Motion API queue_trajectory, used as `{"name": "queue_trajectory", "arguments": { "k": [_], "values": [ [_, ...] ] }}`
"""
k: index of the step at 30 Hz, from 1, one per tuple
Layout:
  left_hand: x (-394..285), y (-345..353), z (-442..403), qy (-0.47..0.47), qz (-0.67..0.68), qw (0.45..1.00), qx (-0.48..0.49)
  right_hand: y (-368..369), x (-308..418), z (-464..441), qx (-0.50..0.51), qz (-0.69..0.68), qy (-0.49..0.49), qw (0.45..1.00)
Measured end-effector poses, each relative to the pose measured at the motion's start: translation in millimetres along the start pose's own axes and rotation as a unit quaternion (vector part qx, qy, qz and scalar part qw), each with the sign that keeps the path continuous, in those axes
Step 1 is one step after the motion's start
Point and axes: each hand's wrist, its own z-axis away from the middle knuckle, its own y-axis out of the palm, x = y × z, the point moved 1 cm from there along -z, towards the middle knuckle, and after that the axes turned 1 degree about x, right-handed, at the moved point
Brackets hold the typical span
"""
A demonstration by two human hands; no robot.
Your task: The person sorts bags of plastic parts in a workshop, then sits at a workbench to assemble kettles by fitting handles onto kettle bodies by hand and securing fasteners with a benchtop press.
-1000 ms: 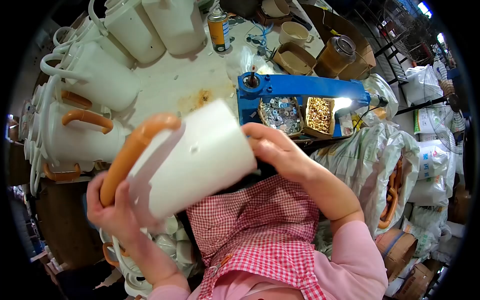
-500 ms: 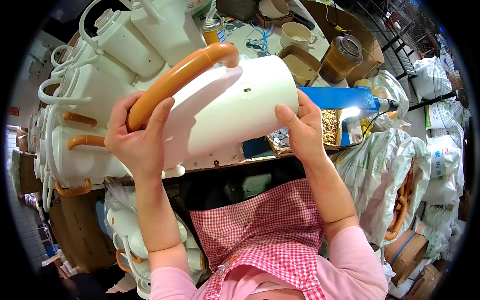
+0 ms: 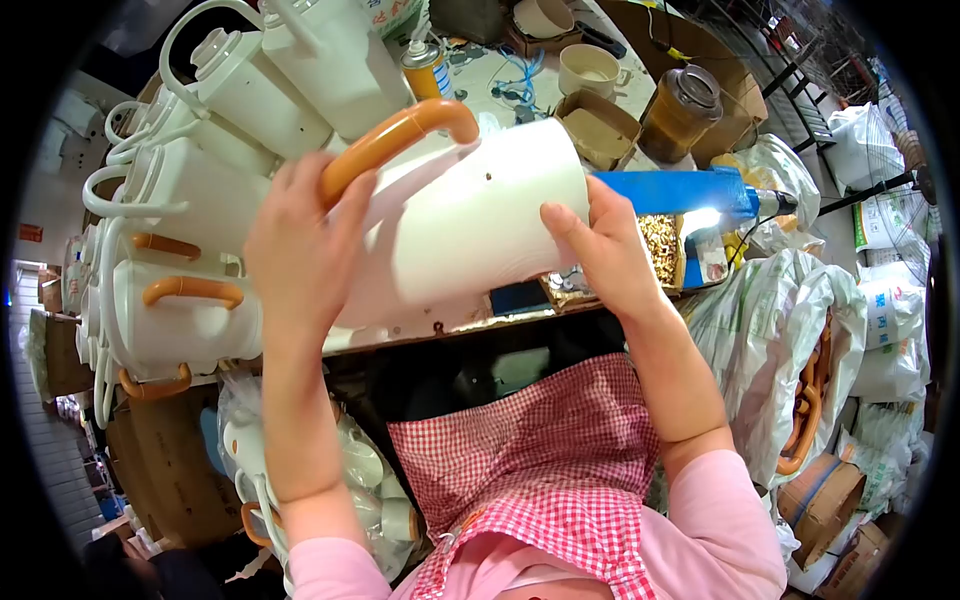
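Observation:
A white plastic watering can (image 3: 470,220) lies on its side in the air between my hands, its base facing right. Its curved orange-brown handle (image 3: 405,128) arches along the upper side, with a small dark hole in the wall near the handle's right end. My left hand (image 3: 305,240) is closed around the handle's left part, slightly blurred. At the base rim, my right hand (image 3: 605,245) grips with the thumb on the near wall and the fingers behind. The can's left end is hidden by my left hand.
Several white watering cans (image 3: 160,310) with long spouts crowd the left. A blue powered tool (image 3: 680,195) stands at right beside a box of brass-coloured small parts (image 3: 660,245). Behind are a spray can (image 3: 425,70), a mug (image 3: 590,70) and a lidded jug (image 3: 685,110). A sack holds orange-brown handles (image 3: 805,410).
My left hand has shifted right and up along the handle. The watering can has dropped slightly and rolled a little, and its wall hole now looks smaller. My right hand keeps hold of the base.

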Motion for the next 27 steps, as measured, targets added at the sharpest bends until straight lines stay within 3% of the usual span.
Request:
{"name": "queue_trajectory", "arguments": {
  "k": [1, 2, 4, 5, 7, 8, 10, 15, 18, 20, 27],
  "values": [
    [-13, 2, -6, 0.094, -0.159, 0.983, 0.015, -1, 1, 0, 0.003, -0.003, 0.003, 1.0],
    [-21, 10, -14, 0.09, -0.163, 0.982, 0.014, -2, 3, -3, 0.019, -0.012, 0.007, 1.0],
    [-37, 27, -37, 0.098, -0.149, 0.972, 0.154, -5, 10, -6, 0.043, -0.03, 0.036, 0.998],
    [-40, 27, -45, 0.103, -0.155, 0.971, 0.151, -8, 8, -9, 0.041, -0.034, 0.03, 0.998],
    [-38, 26, -57, 0.077, 0.01, 0.966, 0.246, -12, -2, -13, 0.06, 0.027, -0.028, 0.997],
    [-26, 28, -59, 0.072, 0.055, 0.967, 0.239, -13, 0, -14, 0.047, 0.014, -0.03, 0.998],
    [-33, 22, -55, 0.078, 0.055, 0.964, 0.25, -13, 3, -11, 0.06, -0.009, 0.072, 0.996],
    [-46, 12, -41, 0.035, 0.079, 0.953, 0.289, -12, 0, -13, 0.045, -0.024, 0.072, 0.996],
    [-44, 14, -39, 0.061, 0.102, 0.949, 0.292, -12, -2, -18, 0.048, 0.012, 0.002, 0.999],
    [-44, 16, -38, 0.068, 0.103, 0.946, 0.3, -13, 4, -15, 0.05, 0.001, 0.053, 0.997],
    [-50, 13, -37, 0.043, 0.112, 0.939, 0.322, -13, 5, -14, 0.054, -0.016, 0.094, 0.994]
  ]
}}
